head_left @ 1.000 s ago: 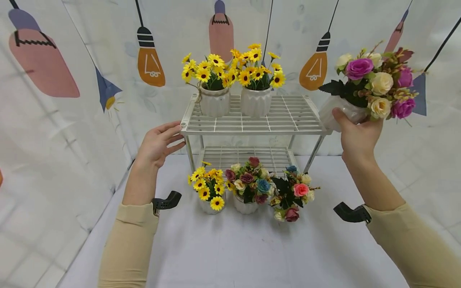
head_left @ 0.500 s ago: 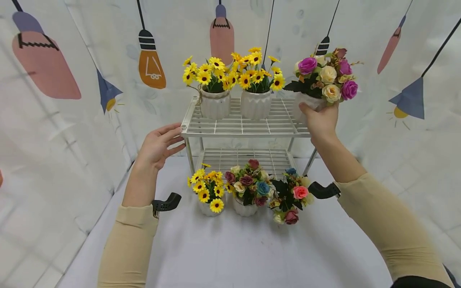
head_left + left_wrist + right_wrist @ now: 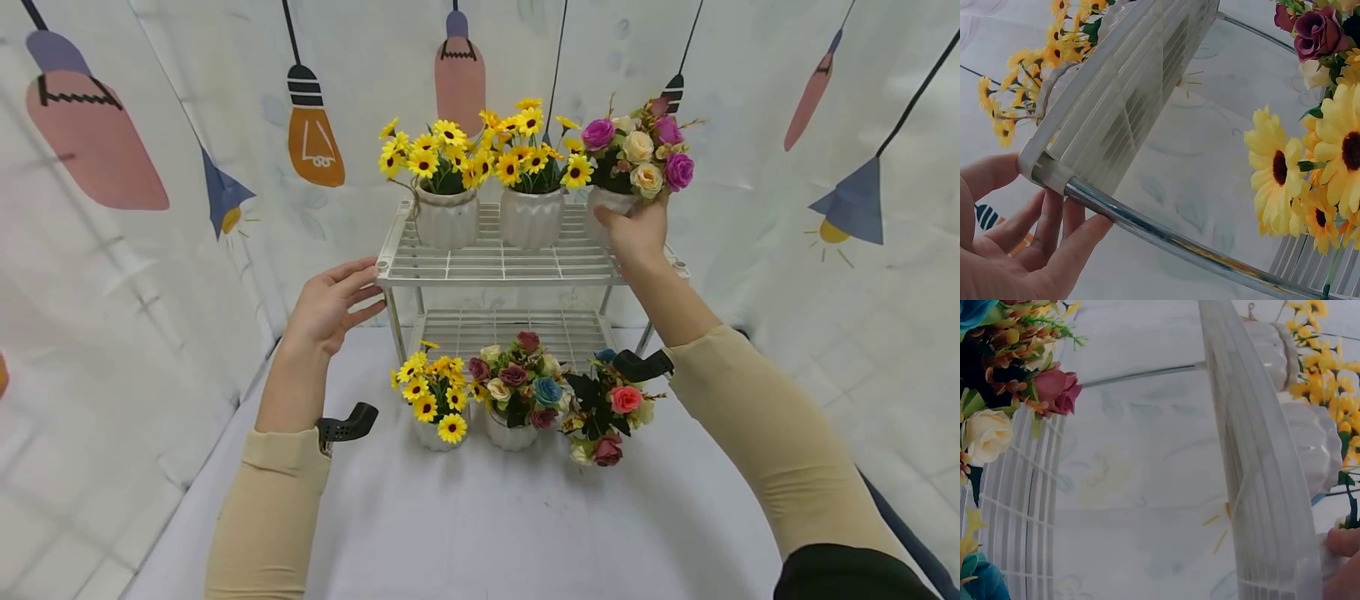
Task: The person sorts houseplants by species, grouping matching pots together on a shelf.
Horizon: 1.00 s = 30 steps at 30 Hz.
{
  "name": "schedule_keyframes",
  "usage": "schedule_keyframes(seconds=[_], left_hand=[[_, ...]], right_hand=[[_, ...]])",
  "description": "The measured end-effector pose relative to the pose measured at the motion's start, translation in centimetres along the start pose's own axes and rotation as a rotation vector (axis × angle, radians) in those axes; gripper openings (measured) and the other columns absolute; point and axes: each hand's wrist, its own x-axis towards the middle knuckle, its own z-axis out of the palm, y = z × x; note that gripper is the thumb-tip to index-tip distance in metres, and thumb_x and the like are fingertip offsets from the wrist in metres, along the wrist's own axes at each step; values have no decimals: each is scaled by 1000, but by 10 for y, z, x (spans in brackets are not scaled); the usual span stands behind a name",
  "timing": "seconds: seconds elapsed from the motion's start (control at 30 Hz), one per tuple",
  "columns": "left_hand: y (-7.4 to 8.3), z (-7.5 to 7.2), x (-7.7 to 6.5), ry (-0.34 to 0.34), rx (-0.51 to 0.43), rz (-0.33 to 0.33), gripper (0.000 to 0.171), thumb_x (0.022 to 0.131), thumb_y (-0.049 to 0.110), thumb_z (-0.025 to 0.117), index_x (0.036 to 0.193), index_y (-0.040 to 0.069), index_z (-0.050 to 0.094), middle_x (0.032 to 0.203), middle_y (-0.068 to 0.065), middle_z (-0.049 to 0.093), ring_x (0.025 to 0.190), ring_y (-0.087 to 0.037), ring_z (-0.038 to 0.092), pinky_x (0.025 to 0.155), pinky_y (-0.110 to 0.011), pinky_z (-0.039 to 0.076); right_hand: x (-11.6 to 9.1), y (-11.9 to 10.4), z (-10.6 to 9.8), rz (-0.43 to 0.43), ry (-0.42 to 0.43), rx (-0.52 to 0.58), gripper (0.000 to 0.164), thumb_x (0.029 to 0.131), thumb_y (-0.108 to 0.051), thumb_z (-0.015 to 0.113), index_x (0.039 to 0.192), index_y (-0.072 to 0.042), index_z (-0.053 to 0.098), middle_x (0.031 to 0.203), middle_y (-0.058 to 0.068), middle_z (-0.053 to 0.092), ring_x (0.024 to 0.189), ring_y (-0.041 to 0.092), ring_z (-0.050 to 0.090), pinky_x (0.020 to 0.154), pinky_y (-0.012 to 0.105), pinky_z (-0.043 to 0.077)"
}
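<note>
My right hand (image 3: 637,232) grips a white pot (image 3: 609,202) of purple and cream artificial roses (image 3: 639,148) at the right of the rack's upper shelf (image 3: 525,265). Only fingertips (image 3: 1346,540) of that hand show in the right wrist view, against the pot. My left hand (image 3: 322,304) holds the shelf's front left corner (image 3: 1044,172), the thumb against the metal post (image 3: 1166,237) and the index finger at the corner's edge. Two pots of yellow daisies, one on the left (image 3: 447,218) and one in the middle (image 3: 532,218), stand beside the rose pot.
Along the front of the lower shelf (image 3: 517,321) stand yellow daisies (image 3: 435,392), mixed roses (image 3: 517,383) and a pink-and-blue rose bunch (image 3: 611,404). White cloth covers the table (image 3: 510,525). A printed curtain (image 3: 187,292) hangs behind and at both sides.
My right hand has carried the rose pot leftward from beyond the rack's right end to the upper shelf, close to the middle daisy pot. My left hand has stayed on the corner.
</note>
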Motion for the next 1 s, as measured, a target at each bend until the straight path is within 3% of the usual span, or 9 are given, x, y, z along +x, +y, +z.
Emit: schedule_keyframes(seconds=[0.3, 0.57, 0.77, 1.0], left_hand=[[-1, 0, 2, -7, -2, 2, 60, 99, 29, 73, 149, 4, 52, 121, 0, 65, 113, -20, 60, 94, -31, 56], [0, 0, 1, -2, -16, 5, 60, 98, 28, 74, 148, 2, 53, 122, -2, 66, 113, -20, 61, 90, -29, 58], [2, 0, 0, -8, -19, 11, 59, 98, 27, 74, 148, 3, 54, 122, -2, 67, 114, -21, 62, 90, -29, 58], [0, 2, 2, 5, -12, 1, 59, 97, 28, 75, 147, 3, 55, 121, -1, 67, 116, -22, 61, 88, -29, 58]], right_hand=[[2, 7, -5, 62, 28, -146, 95, 94, -21, 78, 164, -22, 13, 167, -4, 21, 151, 6, 15, 119, 18, 15], [-21, -1, -15, 73, 12, -70, 102, 94, -28, 79, 164, -17, 6, 170, 1, 8, 154, 11, 9, 119, 22, 23], [-50, 1, -27, -29, 3, -83, 101, 95, -33, 77, 165, -13, 7, 170, 1, 11, 154, 11, 13, 120, 23, 24], [-72, 14, -49, -194, 47, -4, 85, 96, -18, 76, 161, -8, 21, 165, 3, 23, 149, 8, 22, 119, 19, 23]])
